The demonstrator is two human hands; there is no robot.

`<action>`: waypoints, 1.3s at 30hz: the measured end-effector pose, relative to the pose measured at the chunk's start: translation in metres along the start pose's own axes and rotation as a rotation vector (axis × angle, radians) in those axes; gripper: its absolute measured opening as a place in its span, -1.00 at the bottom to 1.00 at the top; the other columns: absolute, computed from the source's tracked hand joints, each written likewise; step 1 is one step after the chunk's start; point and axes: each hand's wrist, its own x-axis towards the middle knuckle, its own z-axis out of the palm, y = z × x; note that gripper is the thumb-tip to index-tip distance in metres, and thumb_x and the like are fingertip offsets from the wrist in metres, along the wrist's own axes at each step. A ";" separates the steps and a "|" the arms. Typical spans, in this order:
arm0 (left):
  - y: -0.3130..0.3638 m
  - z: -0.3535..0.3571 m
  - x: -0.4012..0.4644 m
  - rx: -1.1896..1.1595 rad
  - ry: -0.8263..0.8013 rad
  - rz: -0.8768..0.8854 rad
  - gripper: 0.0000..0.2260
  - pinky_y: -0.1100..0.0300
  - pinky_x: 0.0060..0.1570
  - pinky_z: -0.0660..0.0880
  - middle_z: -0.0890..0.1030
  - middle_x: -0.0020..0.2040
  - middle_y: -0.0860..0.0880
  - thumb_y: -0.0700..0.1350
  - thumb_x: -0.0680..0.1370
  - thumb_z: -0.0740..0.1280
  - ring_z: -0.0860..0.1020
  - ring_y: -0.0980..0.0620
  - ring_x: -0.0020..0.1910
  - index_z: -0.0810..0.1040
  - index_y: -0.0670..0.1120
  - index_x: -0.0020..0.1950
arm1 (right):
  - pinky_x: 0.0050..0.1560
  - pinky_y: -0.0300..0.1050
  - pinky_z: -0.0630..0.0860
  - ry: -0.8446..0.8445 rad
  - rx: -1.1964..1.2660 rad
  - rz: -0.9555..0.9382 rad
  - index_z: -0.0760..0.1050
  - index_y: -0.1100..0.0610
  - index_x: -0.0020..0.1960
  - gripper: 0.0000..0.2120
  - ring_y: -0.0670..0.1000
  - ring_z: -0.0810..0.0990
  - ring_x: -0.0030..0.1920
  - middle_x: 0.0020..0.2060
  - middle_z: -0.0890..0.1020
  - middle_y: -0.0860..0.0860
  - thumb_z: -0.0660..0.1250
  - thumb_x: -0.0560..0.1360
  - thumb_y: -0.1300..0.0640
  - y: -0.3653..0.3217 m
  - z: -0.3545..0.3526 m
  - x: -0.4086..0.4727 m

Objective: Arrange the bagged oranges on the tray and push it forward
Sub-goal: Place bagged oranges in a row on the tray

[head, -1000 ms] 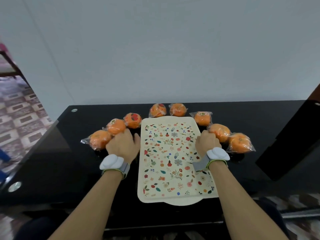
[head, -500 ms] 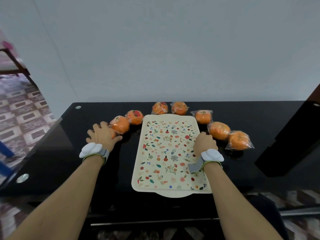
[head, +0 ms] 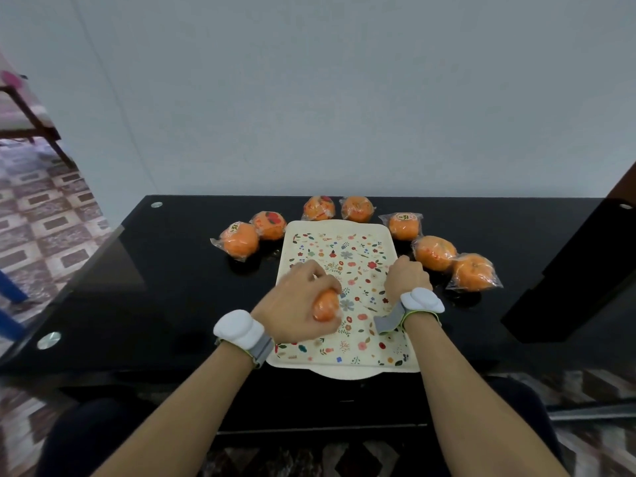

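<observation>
Nearest the camera, two bare forearms are seen reaching in over the near edge of a black glass table (head: 165, 304), each wrist strapped with a white and grey band. A cream tray (head: 344, 359) with a small flower print is laid lengthwise in the middle of the table, its rounded handle tab sticking out toward the near edge.

One bagged orange (head: 325, 306) is gripped in the left hand (head: 299, 304), fingers wrapped tight around it, and it's held over the near-left part of the tray. Whether it's touching the tray surface can't really be told. The right hand (head: 407, 278) is parked on the tray's right edge, fingers curled down around the rim.

The rest of the fruit is scattered in an arc around the far half of the tray, all on the table, none on the tray. On the right, three bagged oranges (head: 473, 271) are lined up running from near-right toward the far corner. Two more (head: 357, 208) are sat side by side right at the far edge of the tray. On the left, another pair (head: 240, 239) is placed just beside the far-left corner, touching each other.

A pale wall is seen behind the table, tiled floor off to the left.
</observation>
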 end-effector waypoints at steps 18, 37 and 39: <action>-0.048 -0.025 0.039 0.229 0.195 -0.241 -0.50 -0.11 0.35 0.38 0.47 0.36 -0.05 0.31 0.56 0.22 0.40 -0.08 0.35 0.43 0.07 0.40 | -0.17 0.00 0.49 0.020 -0.004 0.007 0.44 0.24 0.13 -0.81 0.25 0.61 0.02 0.05 0.59 0.20 0.18 0.60 0.15 0.002 0.006 0.005; -0.086 -0.034 0.051 0.062 0.457 -0.573 -0.44 0.04 -0.10 0.42 0.35 0.25 -0.12 0.11 0.37 0.47 0.36 -0.19 0.23 0.41 0.03 0.32 | -0.17 0.00 0.46 0.035 -0.042 0.011 0.43 0.24 0.12 -0.80 0.24 0.61 0.02 0.03 0.59 0.19 0.17 0.60 0.14 -0.001 0.010 0.007; -0.059 -0.030 0.053 0.045 0.410 -0.451 -0.45 0.04 -0.09 0.47 0.35 0.25 -0.09 0.13 0.37 0.45 0.38 -0.12 0.21 0.39 0.07 0.30 | -0.17 -0.01 0.47 0.037 -0.044 0.018 0.43 0.24 0.13 -0.80 0.24 0.61 0.02 0.04 0.59 0.19 0.17 0.60 0.13 0.000 0.007 0.006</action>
